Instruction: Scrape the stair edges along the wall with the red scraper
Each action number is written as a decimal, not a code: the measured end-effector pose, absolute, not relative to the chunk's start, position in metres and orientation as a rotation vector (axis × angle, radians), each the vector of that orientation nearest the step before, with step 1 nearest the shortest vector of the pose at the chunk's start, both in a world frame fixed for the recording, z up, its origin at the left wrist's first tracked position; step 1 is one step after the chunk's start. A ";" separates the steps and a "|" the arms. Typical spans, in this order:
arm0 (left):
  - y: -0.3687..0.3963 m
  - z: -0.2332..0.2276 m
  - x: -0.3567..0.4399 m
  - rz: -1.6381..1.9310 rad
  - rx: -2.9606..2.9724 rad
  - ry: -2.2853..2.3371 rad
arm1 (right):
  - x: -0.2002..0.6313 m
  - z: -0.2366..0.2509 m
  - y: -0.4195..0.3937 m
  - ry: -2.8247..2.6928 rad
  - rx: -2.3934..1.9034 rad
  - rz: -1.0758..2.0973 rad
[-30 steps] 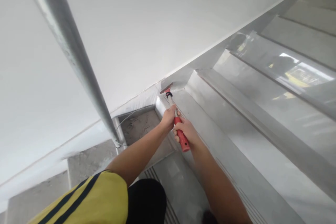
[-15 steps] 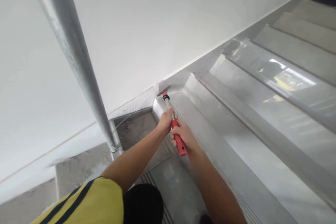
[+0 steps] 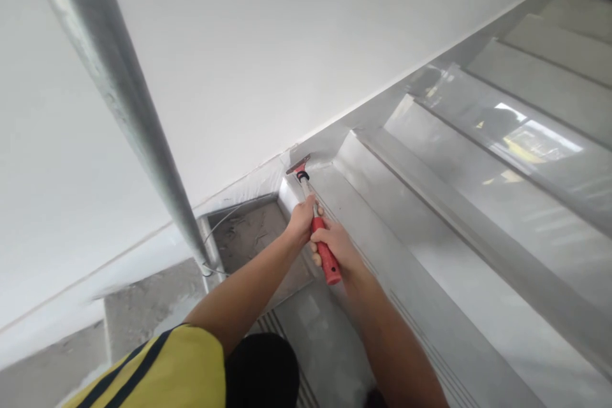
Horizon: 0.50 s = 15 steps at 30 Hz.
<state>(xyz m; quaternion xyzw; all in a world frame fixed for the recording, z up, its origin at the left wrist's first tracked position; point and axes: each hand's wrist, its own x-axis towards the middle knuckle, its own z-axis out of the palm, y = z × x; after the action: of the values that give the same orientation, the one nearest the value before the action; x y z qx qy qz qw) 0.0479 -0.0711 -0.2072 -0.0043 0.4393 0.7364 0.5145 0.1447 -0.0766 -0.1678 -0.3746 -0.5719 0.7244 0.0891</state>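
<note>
A long-handled scraper (image 3: 327, 259) with a red grip, a silver shaft and a wide flat blade is held in both my hands. My left hand (image 3: 303, 218) is wrapped round the shaft, below the black collar near the head. Lower down, my right hand (image 3: 338, 246) grips the red handle, whose end sticks out past the palm. The scraper's blade is at the grey skirting (image 3: 329, 142) along the foot of the white wall, by the inner end of a grey stair tread (image 3: 363, 223). Whether the edge touches the surface I cannot tell.
Shiny grey steps (image 3: 459, 217) climb to the right beside the white wall (image 3: 268, 57). On the left a metal pole (image 3: 143, 108) slants down, with a wire tied round its base. Rough, dusty concrete (image 3: 153, 303) lies lower left, and a recessed dirty patch (image 3: 248, 229) beside the pole.
The view has shifted slightly, so the pole appears a little farther left. Both hands keep the same hold on the scraper, and its blade stays at almost the same spot.
</note>
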 end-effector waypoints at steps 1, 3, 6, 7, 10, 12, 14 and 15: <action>-0.072 -0.209 0.045 1.747 -0.010 1.074 | 0.142 -0.169 -0.077 -1.684 -1.134 2.161; -0.074 -0.212 0.041 1.721 -0.015 1.104 | 0.136 -0.171 -0.079 -1.654 -1.162 2.176; -0.075 -0.216 0.040 1.737 -0.017 1.087 | 0.135 -0.173 -0.080 -1.667 -1.146 2.173; -0.075 -0.217 0.042 1.744 -0.019 1.077 | 0.137 -0.174 -0.079 -1.681 -1.142 2.168; -0.072 -0.219 0.048 1.755 -0.014 1.089 | 0.145 -0.177 -0.076 -1.713 -1.139 2.170; -0.069 -0.219 0.052 1.757 -0.025 1.110 | 0.149 -0.179 -0.073 -1.716 -1.140 2.181; -0.067 -0.217 0.053 1.761 -0.039 1.127 | 0.151 -0.178 -0.070 -1.682 -1.134 2.209; -0.067 -0.215 0.052 1.768 -0.048 1.129 | 0.150 -0.176 -0.070 -1.655 -1.129 2.231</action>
<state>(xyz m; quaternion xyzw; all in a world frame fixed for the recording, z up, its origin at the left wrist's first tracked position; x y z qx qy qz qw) 0.0523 -0.0668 -0.2155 -0.0197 0.4664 0.7307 0.4982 0.1501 -0.0699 -0.1764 -0.3755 -0.5506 0.7421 0.0713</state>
